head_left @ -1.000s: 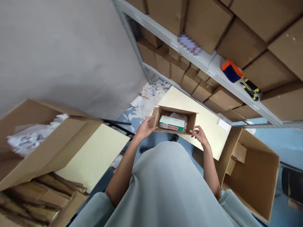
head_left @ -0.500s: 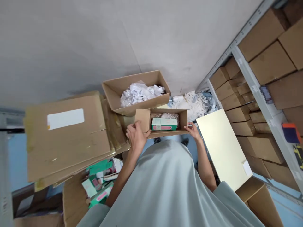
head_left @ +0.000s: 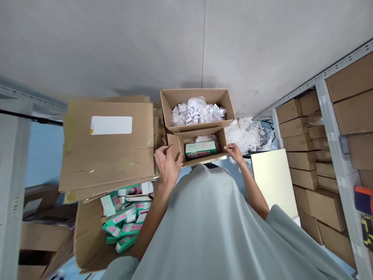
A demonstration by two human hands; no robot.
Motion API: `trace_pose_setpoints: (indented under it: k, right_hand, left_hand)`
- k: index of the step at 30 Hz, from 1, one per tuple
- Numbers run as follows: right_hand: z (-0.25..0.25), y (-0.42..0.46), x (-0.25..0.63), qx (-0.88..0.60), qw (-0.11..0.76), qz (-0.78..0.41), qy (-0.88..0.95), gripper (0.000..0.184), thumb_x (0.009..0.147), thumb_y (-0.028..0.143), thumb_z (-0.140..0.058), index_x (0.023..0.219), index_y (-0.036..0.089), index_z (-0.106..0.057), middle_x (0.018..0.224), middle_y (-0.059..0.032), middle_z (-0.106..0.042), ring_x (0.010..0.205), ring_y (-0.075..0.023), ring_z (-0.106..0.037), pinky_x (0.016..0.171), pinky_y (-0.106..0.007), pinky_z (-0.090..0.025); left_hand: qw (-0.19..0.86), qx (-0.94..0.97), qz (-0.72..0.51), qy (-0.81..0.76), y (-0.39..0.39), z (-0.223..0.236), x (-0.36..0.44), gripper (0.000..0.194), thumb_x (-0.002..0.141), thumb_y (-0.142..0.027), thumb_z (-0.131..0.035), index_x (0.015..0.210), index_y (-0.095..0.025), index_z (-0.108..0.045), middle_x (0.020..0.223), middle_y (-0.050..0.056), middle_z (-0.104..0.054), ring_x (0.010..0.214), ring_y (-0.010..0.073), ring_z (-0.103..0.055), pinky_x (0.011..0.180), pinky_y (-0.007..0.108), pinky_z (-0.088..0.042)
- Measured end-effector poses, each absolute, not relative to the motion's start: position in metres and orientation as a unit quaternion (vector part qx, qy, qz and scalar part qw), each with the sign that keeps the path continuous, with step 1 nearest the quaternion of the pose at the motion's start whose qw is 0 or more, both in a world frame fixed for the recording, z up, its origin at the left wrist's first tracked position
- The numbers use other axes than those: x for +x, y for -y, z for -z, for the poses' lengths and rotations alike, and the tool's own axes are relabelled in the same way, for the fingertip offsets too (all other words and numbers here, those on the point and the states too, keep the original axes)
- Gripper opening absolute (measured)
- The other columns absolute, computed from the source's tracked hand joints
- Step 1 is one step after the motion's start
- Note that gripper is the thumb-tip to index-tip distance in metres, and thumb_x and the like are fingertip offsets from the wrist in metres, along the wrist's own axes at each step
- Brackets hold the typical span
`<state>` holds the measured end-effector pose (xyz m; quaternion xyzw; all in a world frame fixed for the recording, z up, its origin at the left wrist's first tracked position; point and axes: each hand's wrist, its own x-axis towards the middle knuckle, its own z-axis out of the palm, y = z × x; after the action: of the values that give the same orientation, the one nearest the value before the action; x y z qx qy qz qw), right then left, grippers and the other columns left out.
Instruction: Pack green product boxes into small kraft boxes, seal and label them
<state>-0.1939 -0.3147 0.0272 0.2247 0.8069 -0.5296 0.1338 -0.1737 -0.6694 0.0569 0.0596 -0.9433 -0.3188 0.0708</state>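
Note:
I hold a small open cardboard box (head_left: 177, 144) in front of my chest. Inside it lie a green and white carton with a pink stripe (head_left: 200, 149) and some clear plastic wrap. My right hand (head_left: 234, 153) grips the box's right end. Just off the left end flap hovers my left hand (head_left: 166, 165), fingers apart and not gripping it. Directly behind the small box stands a larger open box (head_left: 198, 126) filled with crumpled white paper and plastic.
A big flat carton with a white label (head_left: 109, 144) leans at the left, above an open box of several green and pink cartons (head_left: 124, 219). Metal shelving with stacked brown boxes (head_left: 317, 147) runs along the right. A pale board (head_left: 274, 181) lies by my right arm. White scraps (head_left: 249, 132) litter the floor.
The view has swung left from the shelving toward the wall and the paper-filled box. The small box came along in my hands. My left hand has come off its left end.

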Motion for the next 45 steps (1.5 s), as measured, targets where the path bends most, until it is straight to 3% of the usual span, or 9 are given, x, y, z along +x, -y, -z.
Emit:
trace_pose_setpoints:
  k: [3,7,10,13,20,29,33,39,45]
  right_hand:
    - [-0.048,0.304,-0.205,0.211,0.155,0.444,-0.857,0.052,0.083,0.071,-0.080,0.102,0.024,-0.065,0.110,-0.0084,-0.082,0.082,-0.0218,-0.077,0.077,-0.034,-0.061]
    - [-0.090,0.292,-0.236,0.158,0.095,0.332,-0.925,0.034,0.099,0.052,-0.071,0.113,0.022,-0.075,0.115,-0.0114,-0.084,0.084,-0.0248,-0.076,0.090,-0.039,-0.060]
    - [-0.120,0.300,-0.275,0.090,0.042,0.316,-0.943,0.033,0.107,0.049,-0.062,0.121,0.022,-0.076,0.126,-0.0116,-0.083,0.078,-0.0230,-0.074,0.091,-0.039,-0.060]
    - [-0.137,0.327,-0.322,0.009,0.021,0.298,-0.954,0.030,0.111,0.042,-0.060,0.126,0.022,-0.076,0.132,-0.0120,-0.079,0.087,-0.0240,-0.076,0.097,-0.039,-0.060]
    - [-0.129,0.427,-0.426,-0.190,0.131,0.190,-0.954,0.031,0.109,0.026,-0.065,0.138,0.023,-0.075,0.141,-0.0117,-0.075,0.123,-0.0315,-0.075,0.107,-0.043,-0.058]
    - [-0.090,0.506,-0.483,-0.213,0.252,-0.013,-0.944,0.051,0.111,0.019,-0.056,0.162,0.013,-0.060,0.159,-0.0283,-0.063,0.132,-0.0364,-0.075,0.108,-0.050,-0.057]
    - [-0.089,0.493,-0.484,-0.205,0.251,-0.045,-0.945,0.059,0.107,0.005,-0.046,0.165,0.017,-0.055,0.160,-0.0247,-0.062,0.135,-0.0345,-0.073,0.110,-0.048,-0.058]
    - [-0.107,0.450,-0.473,-0.164,0.210,-0.024,-0.963,0.052,0.109,0.021,-0.060,0.161,0.022,-0.057,0.156,-0.0229,-0.062,0.128,-0.0397,-0.075,0.108,-0.055,-0.060]
    - [-0.097,0.457,-0.475,-0.168,0.196,0.040,-0.965,0.052,0.102,0.020,-0.080,0.152,0.019,-0.067,0.161,-0.0241,-0.059,0.128,-0.0395,-0.076,0.111,-0.054,-0.060]
  left_hand:
    - [0.107,0.057,0.330,0.936,0.663,-0.069,-0.186,0.049,0.103,-0.037,-0.071,0.149,-0.028,-0.058,0.154,0.021,-0.052,0.147,0.0437,-0.053,0.121,0.066,-0.048]
    - [0.108,0.024,0.329,0.938,0.652,-0.084,-0.220,0.060,0.102,-0.036,-0.073,0.158,-0.028,-0.054,0.166,0.021,-0.049,0.160,0.0444,-0.046,0.130,0.066,-0.042]
    - [0.073,-0.037,0.310,0.947,0.642,-0.086,-0.253,0.063,0.100,-0.028,-0.072,0.160,-0.022,-0.055,0.164,0.023,-0.054,0.164,0.0451,-0.042,0.135,0.067,-0.035]
    - [0.026,-0.086,0.279,0.956,0.630,-0.078,-0.283,0.059,0.097,-0.020,-0.068,0.156,-0.020,-0.062,0.153,0.021,-0.065,0.156,0.0431,-0.052,0.137,0.067,-0.030]
    - [-0.023,-0.085,0.244,0.966,0.615,-0.058,-0.309,0.040,0.100,-0.011,-0.050,0.122,-0.023,-0.081,0.122,0.017,-0.079,0.118,0.0375,-0.073,0.125,0.062,-0.043]
    - [-0.030,-0.075,0.243,0.967,0.615,-0.060,-0.316,0.038,0.102,-0.009,-0.049,0.121,-0.022,-0.080,0.123,0.016,-0.079,0.122,0.0354,-0.071,0.124,0.058,-0.042]
    - [-0.020,-0.081,0.223,0.971,0.615,-0.057,-0.315,0.036,0.101,-0.008,-0.051,0.121,-0.021,-0.078,0.123,0.016,-0.077,0.122,0.0354,-0.070,0.122,0.055,-0.044]
    - [-0.012,-0.077,0.242,0.967,0.615,-0.054,-0.313,0.037,0.100,-0.010,-0.052,0.125,-0.019,-0.078,0.125,0.020,-0.075,0.124,0.0394,-0.068,0.116,0.057,-0.047]
    - [-0.021,-0.076,0.249,0.965,0.615,-0.054,-0.316,0.040,0.099,-0.010,-0.050,0.126,-0.018,-0.078,0.124,0.021,-0.074,0.124,0.0413,-0.067,0.114,0.059,-0.046]
